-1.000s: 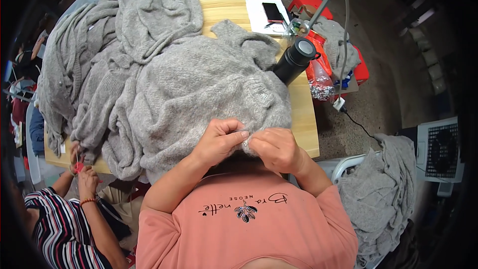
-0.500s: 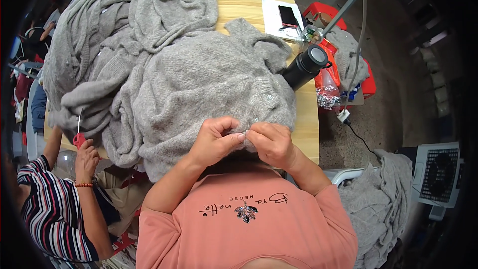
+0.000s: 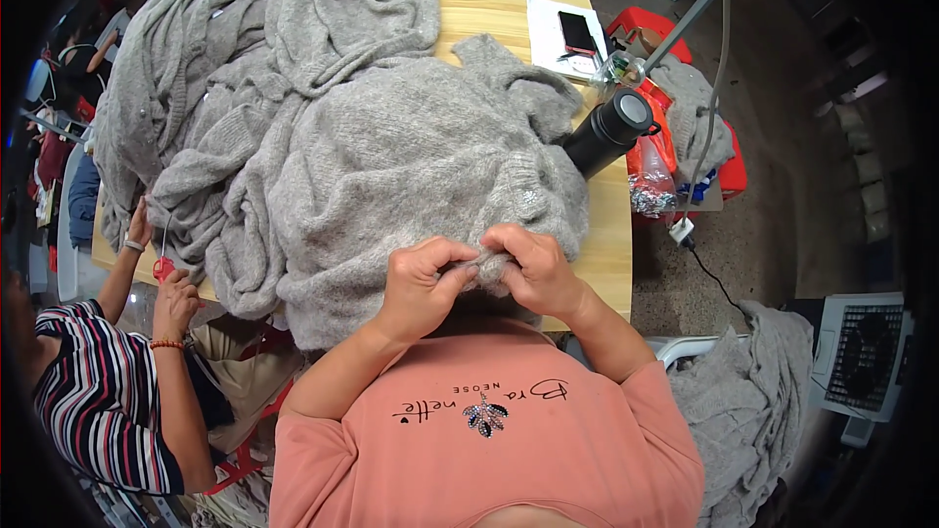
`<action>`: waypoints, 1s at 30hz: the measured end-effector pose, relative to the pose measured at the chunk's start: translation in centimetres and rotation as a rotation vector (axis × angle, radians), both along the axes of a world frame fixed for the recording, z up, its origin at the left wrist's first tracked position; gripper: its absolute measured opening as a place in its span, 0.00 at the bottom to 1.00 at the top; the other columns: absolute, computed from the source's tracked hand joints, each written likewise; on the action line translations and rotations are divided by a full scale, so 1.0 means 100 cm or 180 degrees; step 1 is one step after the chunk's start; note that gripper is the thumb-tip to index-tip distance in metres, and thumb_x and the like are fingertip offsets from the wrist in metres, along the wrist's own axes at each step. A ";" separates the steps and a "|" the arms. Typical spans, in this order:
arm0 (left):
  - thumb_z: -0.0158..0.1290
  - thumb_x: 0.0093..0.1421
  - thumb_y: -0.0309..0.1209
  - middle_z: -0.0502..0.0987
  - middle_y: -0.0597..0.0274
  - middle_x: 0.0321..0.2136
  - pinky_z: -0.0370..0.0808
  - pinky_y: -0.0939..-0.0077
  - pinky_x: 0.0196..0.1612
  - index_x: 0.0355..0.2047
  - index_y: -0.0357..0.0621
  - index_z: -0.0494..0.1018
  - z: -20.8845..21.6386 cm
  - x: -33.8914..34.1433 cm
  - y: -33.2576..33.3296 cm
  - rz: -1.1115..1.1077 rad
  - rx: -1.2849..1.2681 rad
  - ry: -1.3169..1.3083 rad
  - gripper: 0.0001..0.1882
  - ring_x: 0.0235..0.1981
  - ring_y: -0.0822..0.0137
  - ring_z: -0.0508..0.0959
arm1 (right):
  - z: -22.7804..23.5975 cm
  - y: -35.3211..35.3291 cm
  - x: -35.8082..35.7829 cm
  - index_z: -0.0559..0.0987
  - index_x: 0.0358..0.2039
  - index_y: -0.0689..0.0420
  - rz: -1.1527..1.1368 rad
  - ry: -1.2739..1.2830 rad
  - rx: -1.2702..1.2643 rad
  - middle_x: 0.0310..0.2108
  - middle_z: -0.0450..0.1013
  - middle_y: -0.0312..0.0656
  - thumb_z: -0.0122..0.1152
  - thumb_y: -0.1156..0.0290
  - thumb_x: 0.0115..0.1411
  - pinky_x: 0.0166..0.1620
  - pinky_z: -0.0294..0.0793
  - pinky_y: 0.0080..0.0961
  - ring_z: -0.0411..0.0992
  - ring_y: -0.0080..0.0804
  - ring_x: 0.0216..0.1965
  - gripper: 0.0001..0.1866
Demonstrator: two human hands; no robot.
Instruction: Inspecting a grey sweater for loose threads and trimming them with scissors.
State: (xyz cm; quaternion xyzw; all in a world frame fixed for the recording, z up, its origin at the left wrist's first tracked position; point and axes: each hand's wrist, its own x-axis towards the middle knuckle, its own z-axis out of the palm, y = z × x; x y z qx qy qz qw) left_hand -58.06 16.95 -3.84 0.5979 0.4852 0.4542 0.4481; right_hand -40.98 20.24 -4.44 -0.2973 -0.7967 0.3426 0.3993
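Observation:
A grey knitted sweater (image 3: pixel 391 156) lies spread over the table in front of me, its near edge drawn up close to my chest. My left hand (image 3: pixel 425 279) pinches a fold of that edge between thumb and fingers. Close beside it, my right hand (image 3: pixel 528 269) grips the same bunched bit of knit. Small shiny beads show on the fabric just beyond my right hand. Whether anything tiny sits between my fingertips I cannot make out.
More grey knitwear (image 3: pixel 186 68) is heaped at left. At the table's right stand a black flask (image 3: pixel 611 127) and a phone (image 3: pixel 577 32) on white paper. A co-worker's hand (image 3: pixel 176 298) at left holds red-handled scissors (image 3: pixel 163 269). Grey knitwear (image 3: pixel 734 411) hangs at lower right.
My hands have turned and gathered the sweater's edge into a small bunch between them. The co-worker's other hand now shows on the grey knitwear at left.

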 end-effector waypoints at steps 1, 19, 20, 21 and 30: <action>0.55 0.45 0.16 0.75 0.61 0.21 0.70 0.83 0.24 0.26 0.36 0.75 -0.001 0.001 0.001 0.0046 0.0166 0.0061 0.06 0.22 0.75 0.74 | 0.000 -0.002 -0.002 0.72 0.28 0.62 -0.0287 0.0037 0.0144 0.25 0.70 0.46 0.50 0.87 0.39 0.26 0.68 0.30 0.70 0.43 0.24 0.12; 0.53 0.41 0.14 0.72 0.54 0.21 0.67 0.75 0.19 0.28 0.35 0.70 -0.002 0.007 0.004 0.0381 0.2956 0.1319 0.11 0.17 0.62 0.72 | 0.000 -0.016 -0.017 0.70 0.23 0.61 -0.1111 -0.0062 0.1306 0.15 0.61 0.41 0.52 0.84 0.33 0.17 0.63 0.30 0.64 0.37 0.14 0.11; 0.53 0.41 0.14 0.72 0.54 0.21 0.66 0.74 0.18 0.28 0.34 0.69 -0.001 0.007 0.003 0.0371 0.3038 0.1345 0.12 0.17 0.62 0.71 | 0.000 -0.015 -0.017 0.70 0.23 0.61 -0.1117 -0.0066 0.1304 0.15 0.61 0.41 0.52 0.84 0.33 0.17 0.63 0.30 0.64 0.37 0.14 0.11; 0.53 0.41 0.14 0.72 0.54 0.21 0.66 0.74 0.18 0.28 0.34 0.69 -0.001 0.007 0.003 0.0366 0.3037 0.1340 0.12 0.17 0.62 0.71 | 0.000 -0.014 -0.017 0.71 0.23 0.61 -0.1073 -0.0121 0.1280 0.15 0.61 0.41 0.52 0.84 0.33 0.17 0.63 0.30 0.64 0.37 0.14 0.11; 0.50 0.38 0.13 0.72 0.55 0.22 0.64 0.74 0.16 0.30 0.34 0.69 0.001 0.009 0.001 0.0165 0.3375 0.1276 0.15 0.16 0.64 0.69 | 0.011 -0.015 -0.009 0.71 0.25 0.62 -0.0881 0.0020 0.1381 0.15 0.63 0.41 0.54 0.82 0.34 0.17 0.63 0.28 0.64 0.36 0.14 0.12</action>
